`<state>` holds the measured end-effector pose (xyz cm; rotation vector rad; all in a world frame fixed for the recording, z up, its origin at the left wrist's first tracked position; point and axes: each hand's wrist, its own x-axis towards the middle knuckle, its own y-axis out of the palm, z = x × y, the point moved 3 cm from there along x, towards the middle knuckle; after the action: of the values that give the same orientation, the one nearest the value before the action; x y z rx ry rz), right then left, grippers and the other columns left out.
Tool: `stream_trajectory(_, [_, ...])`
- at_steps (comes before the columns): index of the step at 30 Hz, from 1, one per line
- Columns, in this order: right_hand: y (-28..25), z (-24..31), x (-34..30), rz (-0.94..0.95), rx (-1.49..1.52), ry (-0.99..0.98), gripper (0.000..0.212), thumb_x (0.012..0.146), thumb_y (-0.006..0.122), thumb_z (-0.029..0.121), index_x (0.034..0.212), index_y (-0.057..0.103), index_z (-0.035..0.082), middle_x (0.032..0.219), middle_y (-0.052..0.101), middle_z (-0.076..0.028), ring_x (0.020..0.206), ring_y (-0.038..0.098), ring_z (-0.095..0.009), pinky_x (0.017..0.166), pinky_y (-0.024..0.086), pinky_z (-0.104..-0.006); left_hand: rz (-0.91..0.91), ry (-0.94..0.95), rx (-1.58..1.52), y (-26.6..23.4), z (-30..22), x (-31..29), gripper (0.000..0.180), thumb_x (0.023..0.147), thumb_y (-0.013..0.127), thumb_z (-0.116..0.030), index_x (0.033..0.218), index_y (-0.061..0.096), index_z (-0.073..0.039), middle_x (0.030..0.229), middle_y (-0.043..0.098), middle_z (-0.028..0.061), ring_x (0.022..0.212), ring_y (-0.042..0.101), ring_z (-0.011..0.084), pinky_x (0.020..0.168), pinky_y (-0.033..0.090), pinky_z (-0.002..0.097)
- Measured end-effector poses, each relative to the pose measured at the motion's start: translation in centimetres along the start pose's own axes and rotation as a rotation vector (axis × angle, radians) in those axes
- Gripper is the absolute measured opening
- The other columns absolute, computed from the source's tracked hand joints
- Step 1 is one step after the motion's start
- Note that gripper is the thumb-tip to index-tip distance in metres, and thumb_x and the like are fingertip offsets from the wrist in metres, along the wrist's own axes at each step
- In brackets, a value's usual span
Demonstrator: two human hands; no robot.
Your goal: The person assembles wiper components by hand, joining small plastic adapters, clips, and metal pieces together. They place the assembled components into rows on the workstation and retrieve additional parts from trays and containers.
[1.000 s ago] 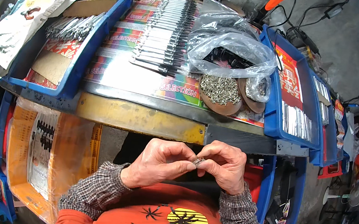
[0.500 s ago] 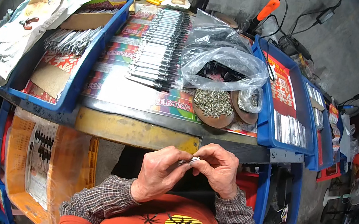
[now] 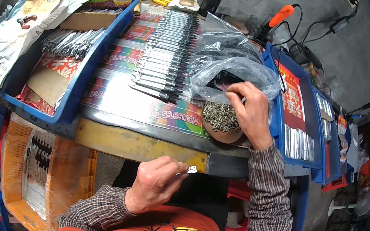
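Observation:
My left hand [image 3: 156, 182] is closed in front of the table edge. From its fingertips sticks a small slim silver-white piece [image 3: 192, 169]; its exact kind is unclear. Over the table, my right hand [image 3: 254, 113] is at the mouth of a clear plastic bag [image 3: 244, 67] with dark parts inside. Its fingers are bent together, and what they hold, if anything, cannot be made out. Just below it, a round brown dish [image 3: 222, 136] bears a heap of tiny metal parts [image 3: 218, 116], partly covered by the hand. Left of the bag lies a row of slim silver pieces with black ends [image 3: 168, 51].
Blue trays with thin silver pieces flank the work area, one at left [image 3: 93, 65] and one at right [image 3: 278, 124]. An orange-handled tool [image 3: 282, 15] and cables stand behind. An orange basket [image 3: 66, 184] sits below the table at left.
My right hand has left my left hand and moved up and forward to the bag. The left hand still holds the silver piece, slightly lower. The view has shifted a little.

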<state>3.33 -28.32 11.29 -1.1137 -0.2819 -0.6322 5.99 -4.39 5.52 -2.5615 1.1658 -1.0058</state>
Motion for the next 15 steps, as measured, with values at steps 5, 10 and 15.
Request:
stream_trajectory(5, [2.7, -2.5, 3.1, 0.116, -0.182, 0.039, 0.019, 0.078, 0.069, 0.020, 0.083, 0.069, 0.001, 0.081, 0.066, -0.017, 0.076, 0.064, -0.034, 0.069, 0.048, -0.0423, 0.015, -0.021, -0.013, -0.2, 0.2, 0.0, 0.022, 0.071, 0.073, 0.004, 0.090, 0.066, -0.003, 0.075, 0.063, 0.0098, 0.060, 0.061, 0.0238, 0.052, 0.047, 0.0323])
stream_trajectory(10, [4.9, -3.0, 4.3, 0.185, -0.377, 0.106, 0.028, 0.077, 0.071, 0.023, 0.083, 0.065, -0.004, 0.078, 0.065, -0.025, 0.077, 0.065, -0.041, 0.071, 0.050, -0.0474, 0.025, -0.032, -0.051, -0.3, 0.4, -0.1, 0.022, 0.070, 0.073, 0.003, 0.091, 0.066, -0.002, 0.079, 0.065, 0.0106, 0.065, 0.063, 0.0245, 0.055, 0.050, 0.0314])
stream_trajectory(15, [5.9, -3.8, 4.4, 0.136, -0.387, 0.069, 0.021, 0.075, 0.069, 0.016, 0.078, 0.062, -0.004, 0.070, 0.063, -0.022, 0.071, 0.063, -0.041, 0.066, 0.048, -0.0492, 0.025, -0.036, -0.059, -0.1, 0.6, -0.3, 0.023, 0.070, 0.073, 0.003, 0.091, 0.066, -0.002, 0.079, 0.065, 0.0110, 0.066, 0.063, 0.0247, 0.056, 0.050, 0.0317])
